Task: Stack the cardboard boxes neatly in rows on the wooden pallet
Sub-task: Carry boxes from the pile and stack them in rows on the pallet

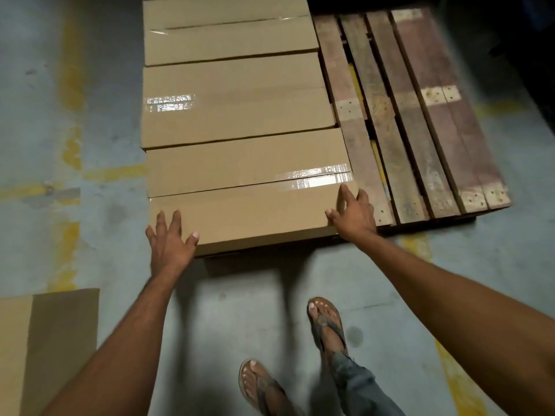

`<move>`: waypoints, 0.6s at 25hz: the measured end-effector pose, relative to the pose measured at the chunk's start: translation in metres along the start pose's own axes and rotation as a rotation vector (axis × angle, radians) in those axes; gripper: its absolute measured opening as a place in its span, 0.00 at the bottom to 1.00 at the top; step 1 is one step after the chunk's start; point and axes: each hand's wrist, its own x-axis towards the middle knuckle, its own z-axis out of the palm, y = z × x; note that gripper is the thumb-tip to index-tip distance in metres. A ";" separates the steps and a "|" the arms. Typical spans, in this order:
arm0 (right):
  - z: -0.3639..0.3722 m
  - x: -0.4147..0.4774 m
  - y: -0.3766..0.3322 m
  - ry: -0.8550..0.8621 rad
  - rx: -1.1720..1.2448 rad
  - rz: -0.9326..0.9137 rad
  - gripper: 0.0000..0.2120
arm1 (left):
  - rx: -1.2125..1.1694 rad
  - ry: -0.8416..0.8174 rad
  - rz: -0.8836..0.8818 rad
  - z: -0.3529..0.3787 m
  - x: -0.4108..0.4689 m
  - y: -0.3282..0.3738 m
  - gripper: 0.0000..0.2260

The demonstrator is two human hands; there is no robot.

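A row of taped cardboard boxes covers the left part of the wooden pallet (pixel 420 121). The nearest box (pixel 249 190) lies at the pallet's front edge, with a second box (pixel 234 100) and a third box (pixel 228 34) behind it. My left hand (pixel 169 238) rests with spread fingers on the nearest box's front left corner. At that box's front right corner sits my right hand (pixel 351 211), fingers straight on the top and thumb along the front edge. Neither hand curls round anything.
The pallet's right half shows bare wooden slats. Another cardboard box (pixel 51 349) stands on the floor at the lower left. My two feet in sandals (pixel 326 322) are on the grey concrete floor (pixel 90 145), which carries worn yellow lines.
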 end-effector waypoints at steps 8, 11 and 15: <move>-0.003 0.000 -0.007 0.006 -0.020 -0.002 0.35 | -0.008 0.030 -0.062 -0.004 -0.008 0.006 0.31; -0.003 0.003 -0.009 0.001 -0.033 -0.010 0.35 | 0.009 0.036 -0.033 -0.005 -0.009 0.004 0.30; -0.008 0.005 -0.006 0.005 0.000 -0.012 0.35 | -0.062 0.044 0.002 -0.003 -0.009 0.012 0.28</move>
